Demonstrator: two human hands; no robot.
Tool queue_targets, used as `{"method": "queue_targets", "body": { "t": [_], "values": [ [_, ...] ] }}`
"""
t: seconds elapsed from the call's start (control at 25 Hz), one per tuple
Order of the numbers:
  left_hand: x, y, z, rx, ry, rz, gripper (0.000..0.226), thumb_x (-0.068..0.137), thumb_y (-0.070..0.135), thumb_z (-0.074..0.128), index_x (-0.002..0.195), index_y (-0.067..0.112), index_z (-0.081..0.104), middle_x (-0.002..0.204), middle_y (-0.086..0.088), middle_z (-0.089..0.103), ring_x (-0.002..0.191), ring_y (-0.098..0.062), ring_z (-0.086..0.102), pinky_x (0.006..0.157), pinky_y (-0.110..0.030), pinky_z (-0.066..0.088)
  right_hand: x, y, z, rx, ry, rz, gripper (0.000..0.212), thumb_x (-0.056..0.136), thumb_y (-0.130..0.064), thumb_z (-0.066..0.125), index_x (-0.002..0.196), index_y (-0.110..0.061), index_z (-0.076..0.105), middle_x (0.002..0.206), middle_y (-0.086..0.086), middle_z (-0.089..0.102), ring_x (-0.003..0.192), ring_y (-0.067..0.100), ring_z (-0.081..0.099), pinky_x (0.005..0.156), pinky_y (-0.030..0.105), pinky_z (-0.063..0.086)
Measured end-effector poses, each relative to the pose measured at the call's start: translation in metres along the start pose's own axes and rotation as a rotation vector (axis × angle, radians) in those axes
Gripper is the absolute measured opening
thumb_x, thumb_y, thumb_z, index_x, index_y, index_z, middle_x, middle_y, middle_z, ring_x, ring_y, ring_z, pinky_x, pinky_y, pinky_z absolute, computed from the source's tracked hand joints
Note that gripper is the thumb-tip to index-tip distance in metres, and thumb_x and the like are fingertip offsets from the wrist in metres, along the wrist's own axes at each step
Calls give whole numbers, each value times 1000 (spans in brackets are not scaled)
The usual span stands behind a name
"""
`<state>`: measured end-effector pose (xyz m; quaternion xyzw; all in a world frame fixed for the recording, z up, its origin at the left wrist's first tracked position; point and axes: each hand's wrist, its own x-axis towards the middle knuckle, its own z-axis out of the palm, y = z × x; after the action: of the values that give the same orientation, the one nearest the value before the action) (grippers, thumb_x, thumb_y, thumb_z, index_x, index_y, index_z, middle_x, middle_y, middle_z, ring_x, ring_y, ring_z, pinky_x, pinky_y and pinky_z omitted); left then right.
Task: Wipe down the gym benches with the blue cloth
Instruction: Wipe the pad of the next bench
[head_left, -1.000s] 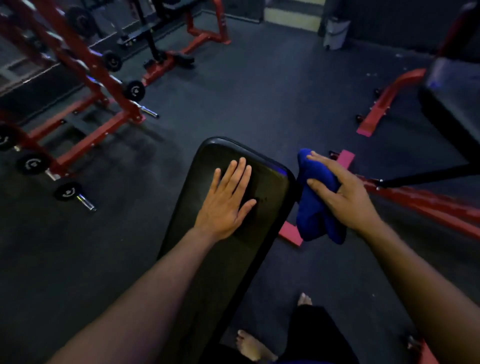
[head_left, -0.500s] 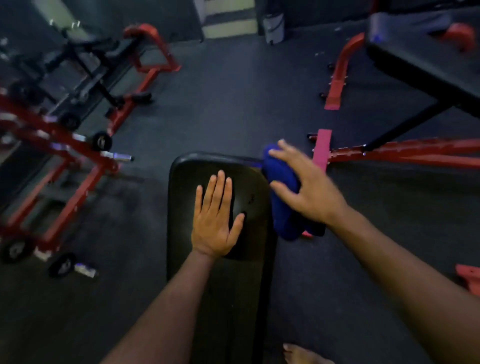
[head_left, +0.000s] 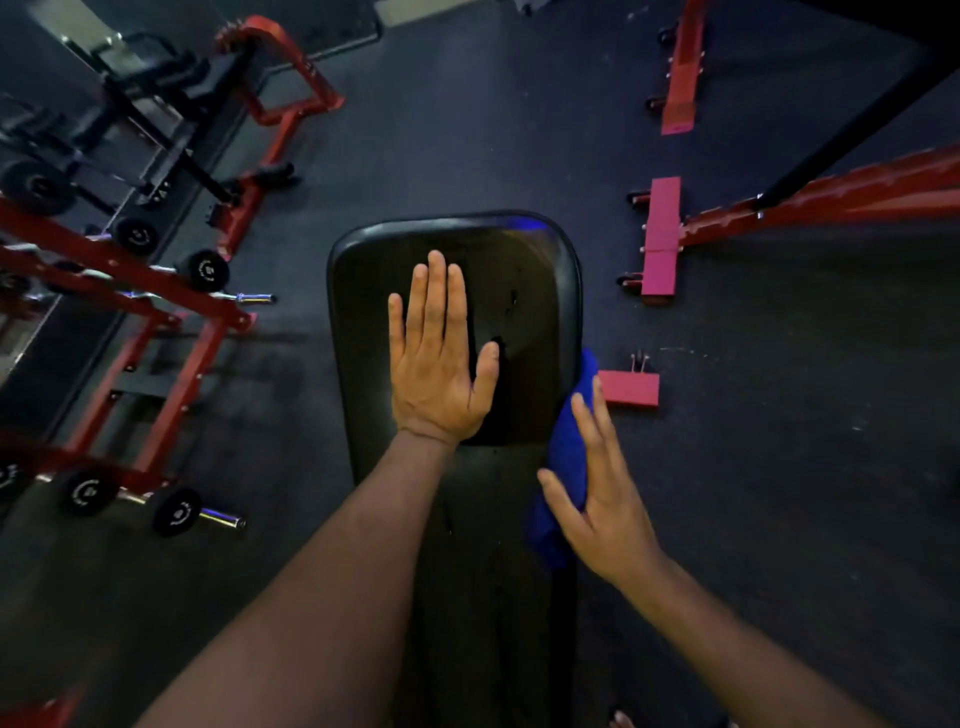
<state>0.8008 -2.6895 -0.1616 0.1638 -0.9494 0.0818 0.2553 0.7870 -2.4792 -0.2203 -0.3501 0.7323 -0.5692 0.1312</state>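
A left hand (head_left: 439, 358) lay flat, fingers straight, on a black gym bench (head_left: 524, 312). The right hand (head_left: 597, 493), fingers extended, pressed a blue cloth (head_left: 563, 457) against the bench's side.

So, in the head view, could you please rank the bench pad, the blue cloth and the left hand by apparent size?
1. Bench pad, clearly largest.
2. Left hand and blue cloth look alike; the right hand hides part of the cloth, so I won't rank them.
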Motion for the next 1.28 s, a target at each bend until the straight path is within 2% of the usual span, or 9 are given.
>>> {"method": "queue_targets", "body": {
  "t": [0.08, 0.2, 0.44, 0.68, 0.76, 0.84, 0.96, 1.04, 1.28],
  "values": [
    [1, 1, 0, 13, 1, 2, 76, 100, 48, 27, 158, -1, 25, 166, -21, 22, 156, -32, 17, 127, -55, 12, 4, 1, 2, 0, 15, -10, 75, 95, -36, 53, 157, -21, 14, 167, -4, -1, 153, 12, 7, 121, 43, 22],
    [-1, 0, 1, 18, 10, 11, 76, 100, 48, 27, 158, -1, 24, 166, -22, 22, 156, -32, 17, 127, -55, 12, 48, -11, -8, 22, 127, -53, 67, 96, -26, 57, 152, -7, 26, 164, 7, 16, 151, 12, 19, 121, 28, 21],
    [-1, 1, 0, 30, 25, 13, 76, 100, 47, 27, 158, -1, 25, 167, -21, 21, 156, -32, 16, 127, -54, 11, 110, -31, -33, -24, 193, -108, 65, 98, -19, 58, 153, -2, 26, 160, 11, 27, 149, 15, 24, 117, 13, 18],
    [0, 1, -1, 12, 34, 12, 76, 101, 49, 25, 158, -1, 26, 167, -21, 21, 156, -32, 16, 127, -55, 12, 190, -53, -71, -196, 18, -299, 51, 94, -25, 57, 143, -13, 47, 144, 1, 51, 130, 10, 49, 111, 35, 38],
    [0, 0, -1, 14, 38, 9, 76, 101, 49, 25, 158, -1, 26, 166, -21, 21, 156, -32, 17, 126, -55, 13, 174, -46, -62, -132, 86, -288, 53, 96, -22, 58, 146, -11, 45, 151, 3, 46, 138, 11, 42, 116, 36, 34],
    [-1, 0, 0, 25, 43, 15, 76, 100, 49, 26, 158, -1, 26, 166, -21, 22, 156, -32, 17, 126, -55, 13, 131, -35, -43, -65, 135, -238, 60, 98, -17, 57, 152, -9, 33, 163, 5, 23, 151, 16, 21, 123, 36, 21],
    [-1, -1, 1, 19, 41, 20, 76, 99, 48, 28, 158, -1, 26, 166, -21, 22, 156, -32, 18, 127, -55, 12, 40, -9, -12, 21, 46, -25, 71, 99, -20, 55, 158, -20, 14, 166, -9, -6, 152, 7, 3, 124, 32, 14],
    [-1, -1, 1, 24, 35, 17, 76, 99, 48, 28, 158, -1, 26, 166, -21, 22, 156, -33, 18, 127, -55, 12, -8, -2, 5, 37, -4, 61, 72, 101, -23, 52, 158, -26, 7, 165, -15, -7, 152, 4, 3, 124, 39, 17],
    [-2, -1, 1, 45, 33, 11, 77, 99, 48, 27, 158, -1, 27, 166, -22, 23, 155, -33, 19, 126, -55, 14, 92, -38, -15, 58, 340, -38, 50, 102, -11, 50, 149, -3, 36, 156, 9, 37, 146, 15, 31, 121, 27, 25]
  ]
}}
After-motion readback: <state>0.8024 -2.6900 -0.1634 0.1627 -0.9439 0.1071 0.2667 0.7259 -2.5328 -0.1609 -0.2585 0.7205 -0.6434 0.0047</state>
